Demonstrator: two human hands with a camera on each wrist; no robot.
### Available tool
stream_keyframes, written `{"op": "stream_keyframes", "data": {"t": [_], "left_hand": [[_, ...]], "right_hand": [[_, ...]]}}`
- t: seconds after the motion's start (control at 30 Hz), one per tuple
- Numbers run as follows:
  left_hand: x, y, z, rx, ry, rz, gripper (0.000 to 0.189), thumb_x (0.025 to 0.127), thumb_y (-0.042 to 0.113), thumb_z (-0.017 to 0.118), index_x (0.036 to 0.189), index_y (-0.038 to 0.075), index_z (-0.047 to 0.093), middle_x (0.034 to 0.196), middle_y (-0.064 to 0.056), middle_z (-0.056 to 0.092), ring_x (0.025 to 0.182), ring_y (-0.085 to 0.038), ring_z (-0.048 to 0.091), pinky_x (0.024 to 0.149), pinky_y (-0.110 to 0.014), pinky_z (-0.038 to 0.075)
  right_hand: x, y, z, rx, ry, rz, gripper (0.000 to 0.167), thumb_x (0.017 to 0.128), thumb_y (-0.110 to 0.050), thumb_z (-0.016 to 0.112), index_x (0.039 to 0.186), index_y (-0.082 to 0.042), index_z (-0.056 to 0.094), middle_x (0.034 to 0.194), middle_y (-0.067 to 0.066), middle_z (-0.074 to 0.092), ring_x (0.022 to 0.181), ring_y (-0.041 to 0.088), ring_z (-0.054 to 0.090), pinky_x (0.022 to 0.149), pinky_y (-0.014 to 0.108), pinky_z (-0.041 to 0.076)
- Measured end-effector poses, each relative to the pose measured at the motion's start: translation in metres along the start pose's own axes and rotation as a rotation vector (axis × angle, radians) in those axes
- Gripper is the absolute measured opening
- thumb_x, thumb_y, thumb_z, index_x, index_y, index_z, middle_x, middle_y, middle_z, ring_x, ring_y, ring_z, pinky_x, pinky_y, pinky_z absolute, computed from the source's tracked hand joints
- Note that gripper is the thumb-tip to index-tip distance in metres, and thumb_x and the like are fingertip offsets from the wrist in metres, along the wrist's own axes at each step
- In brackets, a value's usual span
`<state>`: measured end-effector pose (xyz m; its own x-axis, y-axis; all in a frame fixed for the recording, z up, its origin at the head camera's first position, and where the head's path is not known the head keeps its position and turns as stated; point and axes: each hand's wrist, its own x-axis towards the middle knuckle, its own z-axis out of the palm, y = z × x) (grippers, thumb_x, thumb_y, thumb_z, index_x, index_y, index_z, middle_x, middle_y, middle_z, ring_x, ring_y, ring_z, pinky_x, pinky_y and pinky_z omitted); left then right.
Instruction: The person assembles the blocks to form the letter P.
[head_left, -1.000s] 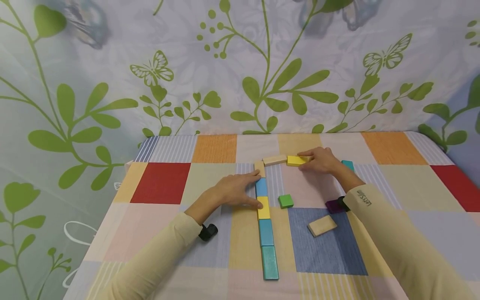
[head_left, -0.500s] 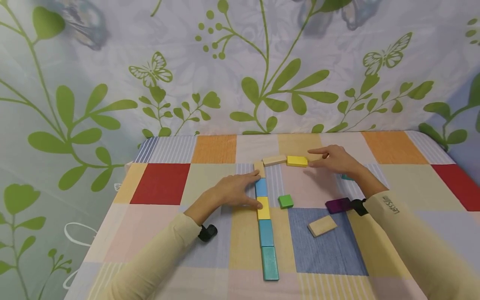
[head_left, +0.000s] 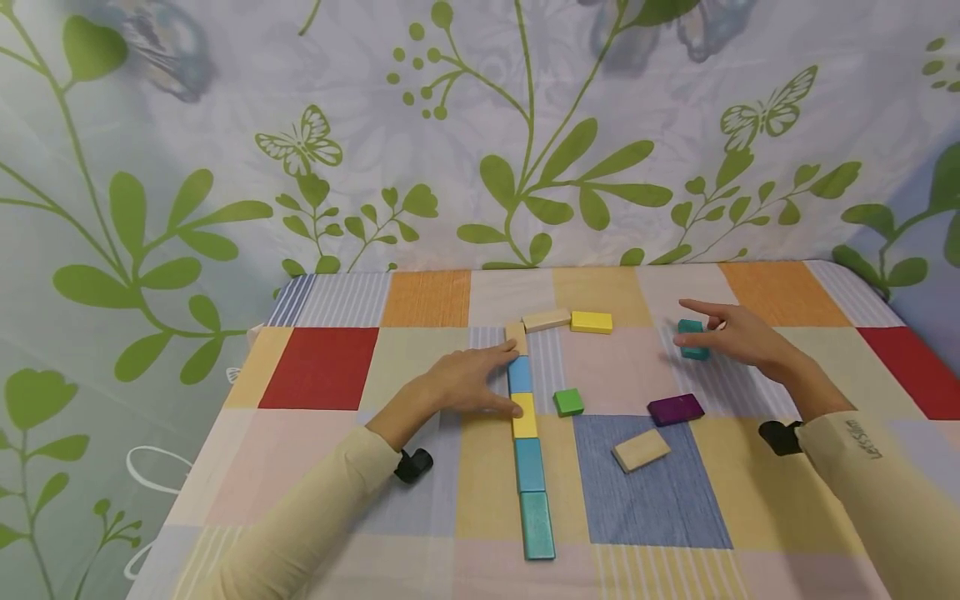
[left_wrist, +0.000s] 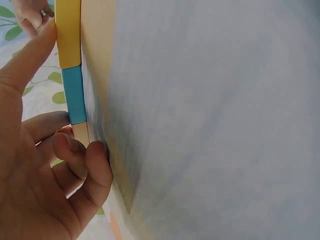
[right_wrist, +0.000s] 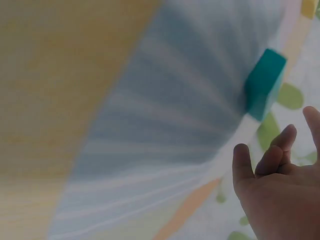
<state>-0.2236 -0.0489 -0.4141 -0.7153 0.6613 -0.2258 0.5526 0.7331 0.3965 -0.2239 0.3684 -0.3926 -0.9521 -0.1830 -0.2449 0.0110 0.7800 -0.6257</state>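
Observation:
My left hand (head_left: 468, 380) rests on a line of blocks. Its thumb touches the yellow block (left_wrist: 68, 35) and a fingertip lies at the wooden block (head_left: 515, 337). Between those two sits a blue block (left_wrist: 74, 95); the other fingers curl loosely, holding nothing. On the right, my right hand (head_left: 738, 333) hovers by a teal block (head_left: 693, 340), thumb overlapping it in the head view, index finger stretched out. In the right wrist view that teal block (right_wrist: 266, 85) stands apart from the fingertips. A second wooden block (head_left: 546, 320) and a yellow block (head_left: 592, 322) extend the line rightward at its far end.
Nearer me the line continues with a blue block (head_left: 529, 465) and a teal block (head_left: 537, 525). Loose on the patchwork cloth (head_left: 405, 475) lie a green block (head_left: 568, 402), a purple block (head_left: 676, 409) and a wooden block (head_left: 641, 451). Behind hangs a leaf-patterned curtain (head_left: 420, 150).
My right hand has let go of the far yellow block, which stays at the end of the line, and has moved right to the teal block. My left hand has stayed in place.

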Motion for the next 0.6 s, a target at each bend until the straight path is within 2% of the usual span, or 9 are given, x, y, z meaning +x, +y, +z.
{"op": "stream_keyframes", "data": {"t": [0.23,0.5,0.6], "left_hand": [[-0.001,0.0,-0.001,-0.012,-0.003,-0.008,0.093,0.081,0.063,0.071,0.154,0.017,0.036,0.162,0.007,0.022,0.144,-0.022,0.031,0.111,-0.049,0.031],[-0.002,0.0,-0.001,-0.011,0.003,-0.009,0.093,0.081,0.063,0.071,0.155,0.018,0.036,0.162,0.007,0.022,0.144,-0.023,0.031,0.111,-0.05,0.03],[-0.001,-0.001,0.001,-0.018,0.002,-0.005,0.094,0.081,0.063,0.071,0.155,0.018,0.035,0.162,0.007,0.021,0.144,-0.023,0.03,0.111,-0.051,0.03]], "right_hand": [[-0.005,0.016,-0.001,-0.016,-0.018,0.014,0.092,0.09,-0.045,0.07,0.156,-0.002,0.021,0.131,0.038,0.039,0.12,0.048,0.036,0.09,0.066,0.035],[-0.003,0.015,0.003,-0.039,-0.017,0.02,0.092,0.088,-0.04,0.074,0.152,0.005,0.026,0.135,0.042,0.036,0.123,0.052,0.034,0.096,0.07,0.03],[-0.003,0.017,0.006,-0.062,-0.001,0.015,0.089,0.087,-0.037,0.076,0.149,0.008,0.03,0.124,0.038,0.043,0.114,0.048,0.039,0.092,0.065,0.035]]}}
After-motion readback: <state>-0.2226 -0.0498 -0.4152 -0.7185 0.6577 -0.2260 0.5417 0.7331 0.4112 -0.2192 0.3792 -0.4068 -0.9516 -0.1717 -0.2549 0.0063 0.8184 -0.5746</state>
